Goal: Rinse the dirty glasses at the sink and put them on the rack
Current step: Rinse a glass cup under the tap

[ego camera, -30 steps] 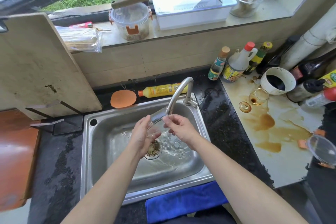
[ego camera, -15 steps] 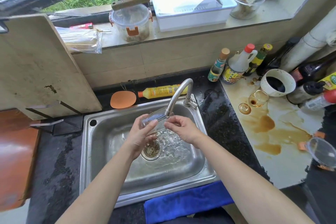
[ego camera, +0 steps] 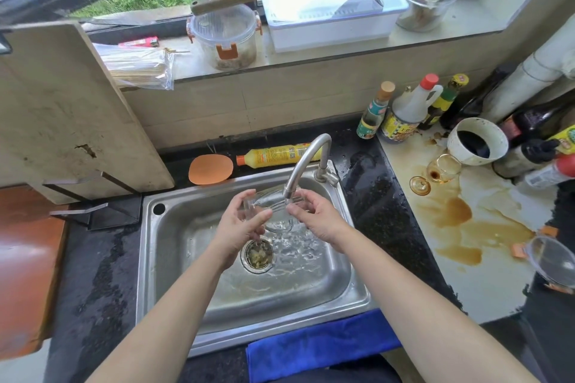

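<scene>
At frame centre we hold a clear glass [ego camera: 273, 211] under the faucet [ego camera: 306, 158], over the sink [ego camera: 342, 277]: left hand [ego camera: 241, 228] and right hand [ego camera: 315, 216] each in a closed grip on it. We should turn it slowly, keeping wet fingers firm.

The sink [ego camera: 174, 274] sits in the middle of the counter [ego camera: 93, 289]. The faucet [ego camera: 306, 162] stands at its far right corner. Under the spout, both hands hold a glass [ego camera: 273, 211] above the drain [ego camera: 257, 255]. A fallen glass [ego camera: 440, 169] lies on the counter to the right, near the bottles [ego camera: 404, 112]. A cutting board [ego camera: 62, 109] leans far left. A cloth [ego camera: 320, 347] lies before the sink.
</scene>
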`<act>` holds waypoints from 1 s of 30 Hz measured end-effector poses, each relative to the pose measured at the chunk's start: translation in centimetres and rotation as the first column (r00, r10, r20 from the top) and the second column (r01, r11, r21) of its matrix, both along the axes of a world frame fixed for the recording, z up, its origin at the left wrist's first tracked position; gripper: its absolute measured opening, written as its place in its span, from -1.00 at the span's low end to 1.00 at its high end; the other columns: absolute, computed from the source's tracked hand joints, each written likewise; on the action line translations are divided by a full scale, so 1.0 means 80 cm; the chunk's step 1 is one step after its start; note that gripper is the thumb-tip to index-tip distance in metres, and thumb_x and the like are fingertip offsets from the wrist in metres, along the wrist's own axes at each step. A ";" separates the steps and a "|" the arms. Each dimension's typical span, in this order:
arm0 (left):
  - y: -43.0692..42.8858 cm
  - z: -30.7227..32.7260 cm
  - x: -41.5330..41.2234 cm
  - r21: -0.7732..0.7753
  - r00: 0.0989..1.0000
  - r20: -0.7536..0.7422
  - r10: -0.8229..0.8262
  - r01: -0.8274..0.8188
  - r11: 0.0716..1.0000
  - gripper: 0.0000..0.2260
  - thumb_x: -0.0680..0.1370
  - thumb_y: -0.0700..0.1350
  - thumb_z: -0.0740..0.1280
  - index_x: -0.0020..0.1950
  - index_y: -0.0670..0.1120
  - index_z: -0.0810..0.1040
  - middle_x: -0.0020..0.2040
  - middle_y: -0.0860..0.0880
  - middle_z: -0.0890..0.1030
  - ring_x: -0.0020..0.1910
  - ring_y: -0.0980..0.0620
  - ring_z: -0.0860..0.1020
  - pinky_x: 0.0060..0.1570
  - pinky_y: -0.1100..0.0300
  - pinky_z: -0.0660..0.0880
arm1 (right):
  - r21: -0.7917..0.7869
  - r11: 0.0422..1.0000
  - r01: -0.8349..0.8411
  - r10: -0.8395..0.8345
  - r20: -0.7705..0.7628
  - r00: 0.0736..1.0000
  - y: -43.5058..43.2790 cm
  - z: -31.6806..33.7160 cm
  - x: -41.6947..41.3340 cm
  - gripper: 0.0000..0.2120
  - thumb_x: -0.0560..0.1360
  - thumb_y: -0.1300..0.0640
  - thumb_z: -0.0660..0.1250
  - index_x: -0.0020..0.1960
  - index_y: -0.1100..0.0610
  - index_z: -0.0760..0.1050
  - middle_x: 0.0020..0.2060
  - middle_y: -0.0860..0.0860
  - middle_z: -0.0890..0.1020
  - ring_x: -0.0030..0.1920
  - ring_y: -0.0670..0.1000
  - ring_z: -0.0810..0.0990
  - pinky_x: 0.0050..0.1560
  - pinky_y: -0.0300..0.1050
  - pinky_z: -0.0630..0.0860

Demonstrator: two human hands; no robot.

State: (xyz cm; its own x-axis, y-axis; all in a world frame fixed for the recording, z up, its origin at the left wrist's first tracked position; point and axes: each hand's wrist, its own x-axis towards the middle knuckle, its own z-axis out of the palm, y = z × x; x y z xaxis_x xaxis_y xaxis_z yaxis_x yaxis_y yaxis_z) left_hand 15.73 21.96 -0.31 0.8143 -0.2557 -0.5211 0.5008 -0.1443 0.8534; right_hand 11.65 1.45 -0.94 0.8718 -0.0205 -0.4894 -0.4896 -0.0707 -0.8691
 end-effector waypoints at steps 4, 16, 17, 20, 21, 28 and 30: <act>-0.023 0.004 0.001 0.163 0.982 0.187 0.010 -0.041 0.986 -0.43 0.34 0.14 0.60 0.28 0.11 0.51 0.09 0.02 0.60 -0.05 0.12 0.55 -0.02 0.16 0.52 | 0.057 0.998 0.040 -0.031 -0.145 0.989 0.000 -0.005 -0.003 -0.61 0.68 -0.06 0.23 0.50 -0.14 0.33 0.14 -0.02 0.60 -0.04 -0.04 0.61 -0.06 -0.17 0.52; -0.068 -0.009 0.011 0.389 0.941 0.237 -0.241 0.136 0.911 -0.46 0.27 0.42 0.50 0.13 0.20 0.55 0.10 0.04 0.60 0.05 0.04 0.60 0.05 -0.07 0.61 | 0.173 0.931 0.322 -0.239 -0.380 0.894 -0.014 -0.031 -0.019 -0.54 0.72 0.03 0.16 0.58 0.04 0.18 -0.15 0.06 0.50 -0.26 -0.01 0.47 -0.23 -0.18 0.41; -0.071 -0.006 0.010 0.365 0.943 0.225 -0.246 0.153 0.918 -0.55 0.31 0.34 0.52 0.09 0.20 0.54 0.07 0.05 0.60 0.00 0.03 0.61 -0.04 -0.08 0.64 | 0.154 0.934 0.322 -0.244 -0.383 0.891 -0.017 -0.032 -0.020 -0.57 0.72 0.02 0.16 0.56 0.05 0.23 -0.15 0.05 0.50 -0.28 -0.02 0.45 -0.25 -0.19 0.39; -0.079 0.000 0.009 0.344 0.928 0.209 -0.309 0.226 0.911 -0.60 0.40 0.16 0.55 0.14 0.20 0.47 0.04 0.14 0.59 -0.07 0.01 0.63 -0.16 -0.07 0.66 | 0.099 0.936 0.337 -0.276 -0.385 0.881 -0.026 -0.035 -0.024 -0.63 0.70 -0.03 0.17 0.47 0.06 0.37 -0.16 0.04 0.51 -0.33 -0.06 0.38 -0.33 -0.22 0.32; -0.080 0.001 0.008 0.349 0.921 0.212 -0.326 0.240 0.906 -0.57 0.39 0.17 0.56 0.16 0.22 0.46 0.05 0.18 0.58 -0.04 0.02 0.63 -0.11 -0.09 0.65 | 0.096 0.930 0.355 -0.294 -0.388 0.874 -0.028 -0.036 -0.024 -0.64 0.70 -0.03 0.17 0.44 0.06 0.40 -0.17 0.04 0.51 -0.35 -0.07 0.37 -0.35 -0.23 0.30; -0.073 -0.005 -0.008 0.374 0.907 0.237 -0.348 0.246 0.894 -0.50 0.37 0.06 0.61 0.22 0.16 0.49 0.13 0.18 0.58 0.13 0.13 0.55 0.14 0.19 0.44 | 0.179 0.843 0.507 -0.409 -0.400 0.820 -0.024 -0.037 -0.036 -0.66 0.65 -0.17 0.22 0.22 0.08 0.46 -0.17 0.06 0.51 -0.18 0.03 0.50 -0.19 -0.11 0.47; -0.067 -0.007 -0.013 0.331 0.915 0.252 -0.316 0.226 0.916 -0.53 0.39 0.07 0.60 0.23 0.13 0.51 0.12 0.15 0.60 0.09 0.13 0.55 0.11 0.19 0.46 | 0.156 0.875 0.458 -0.384 -0.354 0.853 -0.019 -0.036 -0.035 -0.66 0.64 -0.19 0.24 0.19 0.06 0.47 -0.12 0.06 0.52 -0.11 0.05 0.50 -0.06 -0.07 0.50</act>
State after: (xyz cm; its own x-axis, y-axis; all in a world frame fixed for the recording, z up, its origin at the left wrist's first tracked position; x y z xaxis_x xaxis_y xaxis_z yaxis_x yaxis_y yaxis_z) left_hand 14.69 16.59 -0.91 0.8618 -0.3637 -0.3537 0.1394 -0.5006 0.8544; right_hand 8.82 -0.08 -3.80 0.6118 -0.2077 -0.7633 -0.6672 0.3829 -0.6390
